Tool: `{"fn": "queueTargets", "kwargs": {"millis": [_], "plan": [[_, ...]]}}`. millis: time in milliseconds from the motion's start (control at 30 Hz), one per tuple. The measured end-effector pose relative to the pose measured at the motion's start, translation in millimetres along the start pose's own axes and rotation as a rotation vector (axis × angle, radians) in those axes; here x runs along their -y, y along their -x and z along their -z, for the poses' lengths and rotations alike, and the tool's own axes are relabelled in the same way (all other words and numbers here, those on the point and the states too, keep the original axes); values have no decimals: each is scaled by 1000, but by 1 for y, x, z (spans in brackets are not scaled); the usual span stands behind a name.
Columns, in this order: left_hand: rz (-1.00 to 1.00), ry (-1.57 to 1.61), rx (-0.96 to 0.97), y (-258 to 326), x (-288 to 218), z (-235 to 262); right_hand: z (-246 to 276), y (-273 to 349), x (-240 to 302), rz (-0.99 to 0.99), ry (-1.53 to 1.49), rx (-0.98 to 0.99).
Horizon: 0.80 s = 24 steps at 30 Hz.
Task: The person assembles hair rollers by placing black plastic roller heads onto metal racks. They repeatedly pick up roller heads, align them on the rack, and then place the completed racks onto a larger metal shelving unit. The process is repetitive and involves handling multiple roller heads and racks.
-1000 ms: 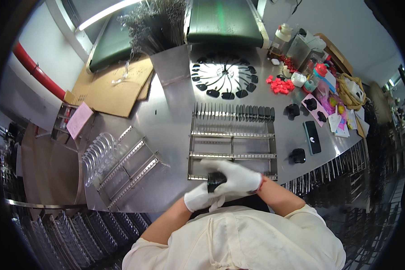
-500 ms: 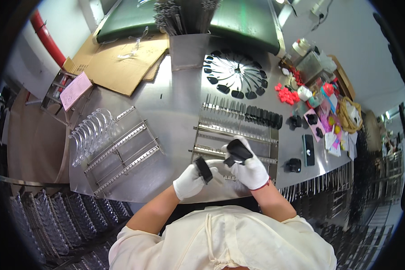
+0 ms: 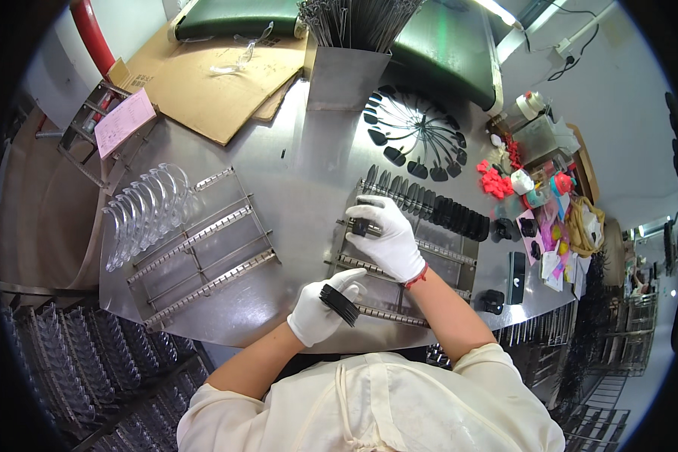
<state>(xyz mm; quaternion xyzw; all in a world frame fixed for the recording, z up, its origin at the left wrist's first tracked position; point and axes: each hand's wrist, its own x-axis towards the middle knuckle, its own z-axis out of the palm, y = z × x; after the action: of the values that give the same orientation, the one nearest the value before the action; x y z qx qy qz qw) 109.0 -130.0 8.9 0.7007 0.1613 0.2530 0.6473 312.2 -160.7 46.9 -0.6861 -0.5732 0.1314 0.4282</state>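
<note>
Grasping one stack of dark lenses (image 3: pixel 340 304), the left hand (image 3: pixel 320 309) waits; the right hand (image 3: pixel 388 235) pinches one lens (image 3: pixel 360 227).

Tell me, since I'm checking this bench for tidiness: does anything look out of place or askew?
Mostly orderly. The left rack lies skewed on the steel table, with clear lenses only at its far end. Clear safety glasses lie loose on the cardboard. The right edge holds a jumble of red pieces and small items. Nothing looks spilled or broken.
</note>
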Motion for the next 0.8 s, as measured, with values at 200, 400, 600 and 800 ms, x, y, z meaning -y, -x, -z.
{"fn": "queueTargets", "kwargs": {"millis": [200,400,600,800], "plan": [[-29,-60,14,-3,2,1,17,13,6,-71,162,-33],[-9,-49,41,-4,-3,3,43,33,-9,-78,285,-41],[0,22,51,-4,-3,3,64,53,-33,68,405,-71],[27,129,-13,-11,-5,11,77,69,-44,98,466,-75]]}}
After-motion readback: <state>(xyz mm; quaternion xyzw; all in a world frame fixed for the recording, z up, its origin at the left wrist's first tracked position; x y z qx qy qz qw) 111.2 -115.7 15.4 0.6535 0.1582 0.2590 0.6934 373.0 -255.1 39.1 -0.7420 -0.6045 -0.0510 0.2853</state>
